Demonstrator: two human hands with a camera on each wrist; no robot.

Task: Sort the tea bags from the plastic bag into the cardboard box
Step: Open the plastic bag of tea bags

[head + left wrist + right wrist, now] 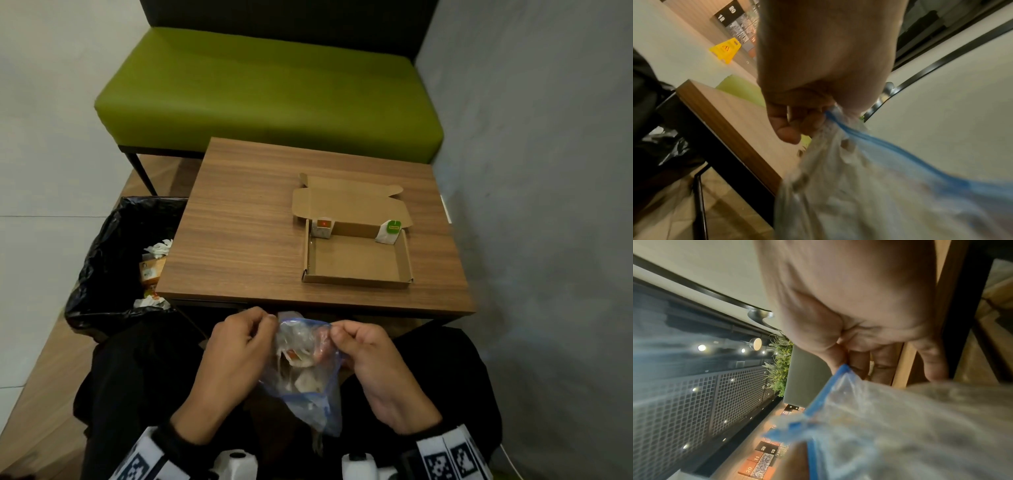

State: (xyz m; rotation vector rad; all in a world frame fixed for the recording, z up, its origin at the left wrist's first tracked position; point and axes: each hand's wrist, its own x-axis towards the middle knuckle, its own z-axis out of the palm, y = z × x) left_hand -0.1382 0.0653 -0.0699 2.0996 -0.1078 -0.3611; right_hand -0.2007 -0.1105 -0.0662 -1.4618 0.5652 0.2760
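Note:
A clear plastic bag (305, 370) with a blue zip strip hangs over my lap, with several tea bags inside. My left hand (236, 346) pinches the bag's left rim (840, 118). My right hand (363, 346) pinches its right rim (838, 379), so the mouth is held apart. On the wooden table (239, 222) sits an open cardboard box (356, 257). A tea bag with a red tag (322, 226) leans in the box's far left corner. A tea bag with a green tag (390, 231) leans in the far right corner.
A bin with a black liner (113, 260), holding paper waste, stands left of the table. A green bench (267, 96) lies beyond the table, and a grey wall (548, 171) closes in on the right. The table's front edge (731, 129) is just ahead of my hands.

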